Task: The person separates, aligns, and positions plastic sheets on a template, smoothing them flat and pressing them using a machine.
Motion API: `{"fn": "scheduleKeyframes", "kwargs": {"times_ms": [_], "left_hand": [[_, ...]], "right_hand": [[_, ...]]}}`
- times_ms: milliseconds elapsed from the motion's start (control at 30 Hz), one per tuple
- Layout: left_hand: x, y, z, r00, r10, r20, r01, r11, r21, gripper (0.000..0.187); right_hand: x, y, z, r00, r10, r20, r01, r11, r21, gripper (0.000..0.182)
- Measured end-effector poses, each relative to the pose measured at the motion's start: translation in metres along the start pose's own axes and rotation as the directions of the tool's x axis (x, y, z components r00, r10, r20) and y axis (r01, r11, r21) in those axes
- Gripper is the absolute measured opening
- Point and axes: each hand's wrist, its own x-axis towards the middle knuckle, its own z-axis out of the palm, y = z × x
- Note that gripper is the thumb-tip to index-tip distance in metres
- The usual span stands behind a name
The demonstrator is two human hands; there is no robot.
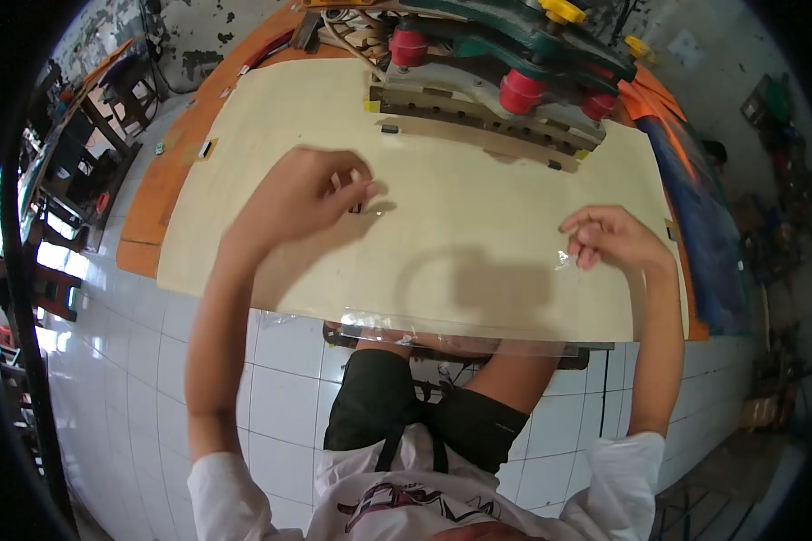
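My left hand is over the left half of a cream-coloured board, its fingers curled in and the thumb stretched toward the fingertips. Glints of clear plastic show beside that thumb, and a small dark bit sits just under it. Over the board's right side, my right hand pinches at shiny clear plastic. A transparent plastic sheet overhangs the board's front edge, between the hands and my lap. Its outline across the board is hard to see.
A green machine with red cylinders and a metal bar stands at the back. Small black blocks lie before it. Blue plastic sheeting drapes at the right of the orange table.
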Motion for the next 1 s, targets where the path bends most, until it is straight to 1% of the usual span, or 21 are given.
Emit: {"fn": "scheduleKeyframes", "kwargs": {"times_ms": [33,67,100,133,167,233,267,300,333,367,400,433,500,533,567,600,633,700,733,800,1000], "left_hand": [[0.027,-0.024,0.003,0.988,0.139,0.065,-0.141,0.99,0.024,0.024],[0.048,-0.037,0.004,0.987,0.147,0.063,-0.148,0.989,0.024,0.024],[0.066,-0.046,0.005,0.973,0.206,0.109,-0.213,0.975,0.065,0.022],[0.078,-0.051,0.007,0.953,0.26,0.155,-0.278,0.955,0.105,0.021],[0.083,-0.058,0.012,0.953,0.265,0.15,-0.282,0.954,0.106,0.021],[0.091,-0.065,0.016,0.952,0.277,0.131,-0.27,0.961,-0.066,0.022],[0.089,-0.071,0.019,0.954,0.27,0.132,-0.264,0.963,-0.063,0.022],[0.083,-0.07,0.021,0.977,0.17,0.129,-0.159,0.983,-0.087,0.024],[0.08,-0.072,0.023,0.989,0.067,0.129,-0.052,0.992,-0.114,0.026],[0.081,-0.084,0.028,0.98,0.183,0.075,-0.178,0.982,-0.069,0.027],[0.08,-0.086,0.031,0.982,0.167,0.087,-0.161,0.984,-0.078,0.027],[0.079,-0.084,0.03,0.983,0.164,0.086,-0.156,0.983,-0.097,0.027],[0.083,-0.082,0.027,0.985,0.152,0.082,-0.142,0.983,-0.113,0.028],[0.084,-0.083,0.027,0.97,0.233,0.066,-0.227,0.971,-0.08,0.03],[0.083,-0.083,0.028,0.95,0.309,0.052,-0.306,0.951,-0.049,0.033],[0.081,-0.082,0.028,0.956,0.287,0.056,-0.284,0.957,-0.056,0.033],[0.08,-0.08,0.028,0.961,0.268,0.071,-0.266,0.963,-0.039,0.035],[0.08,-0.082,0.028,0.962,0.261,0.083,-0.261,0.965,-0.009,0.039],[0.079,-0.082,0.029,0.965,0.248,0.088,-0.247,0.969,-0.013,0.039],[0.079,-0.083,0.029,0.969,0.232,0.085,-0.233,0.973,0.005,0.04],[0.08,-0.088,0.033,0.962,0.267,0.065,-0.267,0.964,-0.003,0.041]], "right_hand": [[0.014,-0.005,-0.01,1.0,-0.002,-0.006,0.002,1.0,-0.001,0.023],[0.028,-0.009,-0.02,0.999,0.026,0.034,-0.025,0.999,-0.026,0.021],[0.038,-0.011,-0.026,0.996,0.055,0.073,-0.051,0.997,-0.054,0.02],[0.044,-0.013,-0.029,0.996,0.052,0.066,-0.049,0.997,-0.059,0.02],[0.052,-0.014,-0.03,0.995,0.071,0.076,-0.065,0.995,-0.078,0.019],[0.063,-0.012,-0.033,0.992,0.088,0.091,-0.079,0.992,-0.093,0.019],[0.064,-0.007,-0.032,0.996,0.06,0.067,-0.054,0.995,-0.088,0.019],[0.066,-0.002,-0.03,0.998,0.036,0.046,-0.032,0.996,-0.083,0.02],[0.068,0.001,-0.03,0.998,0.039,0.057,-0.034,0.996,-0.079,0.02],[0.067,0.003,-0.029,1.0,0.014,-0.001,-0.014,0.998,-0.064,0.02],[0.064,0.006,-0.026,0.998,-0.003,-0.058,0.001,0.999,-0.05,0.02],[0.063,0.007,-0.024,0.999,0.004,-0.048,-0.006,0.999,-0.045,0.02],[0.061,0.007,-0.021,0.994,-0.01,-0.104,0.006,0.999,-0.039,0.02],[0.062,0.007,-0.02,0.996,-0.004,-0.091,0.001,0.999,-0.035,0.02],[0.061,0.007,-0.019,0.993,0.005,-0.117,-0.008,1.0,-0.026,0.02],[0.061,0.008,-0.018,0.99,0.019,-0.14,-0.021,1.0,-0.017,0.021],[0.061,0.009,-0.017,0.992,0.034,-0.119,-0.036,0.999,-0.012,0.021],[0.063,0.011,-0.018,0.989,0.01,-0.151,-0.013,1.0,-0.018,0.021],[0.064,0.013,-0.019,0.99,0.018,-0.138,-0.02,1.0,-0.013,0.021],[0.065,0.017,-0.021,0.988,-0.012,-0.152,0.014,1.0,0.01,0.021],[0.066,0.018,-0.022,0.988,-0.008,-0.156,0.009,1.0,0.003,0.021]]}}
